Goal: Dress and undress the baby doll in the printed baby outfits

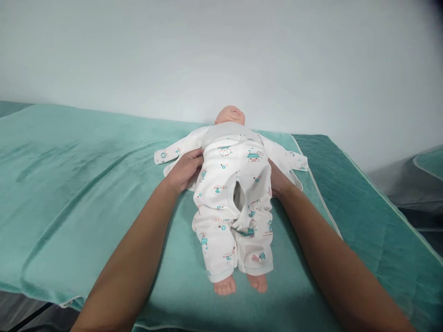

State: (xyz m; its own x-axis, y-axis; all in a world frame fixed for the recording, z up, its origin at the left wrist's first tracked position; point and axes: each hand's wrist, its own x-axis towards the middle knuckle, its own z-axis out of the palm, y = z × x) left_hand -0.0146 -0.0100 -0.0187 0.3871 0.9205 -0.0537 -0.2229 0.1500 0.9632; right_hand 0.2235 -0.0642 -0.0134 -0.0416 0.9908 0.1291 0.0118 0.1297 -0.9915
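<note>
A baby doll [229,115] lies on its back, head at the far end and bare feet [224,285] towards me. It wears a white long-sleeved top [194,140] with the sleeves spread out. White printed split-crotch baby trousers [221,184] cover its legs and reach high up the belly. At the left side of the trousers my left hand [188,167] is closed, its curled fingers gripping the cloth near the waist. My right hand [278,179] is at the opposite side, with its fingers hidden behind the trousers.
A light green sheet [86,184] with creases covers the bed under the doll. To the right shows a darker green quilted mattress [367,207]. A pale wall [221,55] rises directly behind the doll's head. Another green-covered surface [431,161] stands at the far right.
</note>
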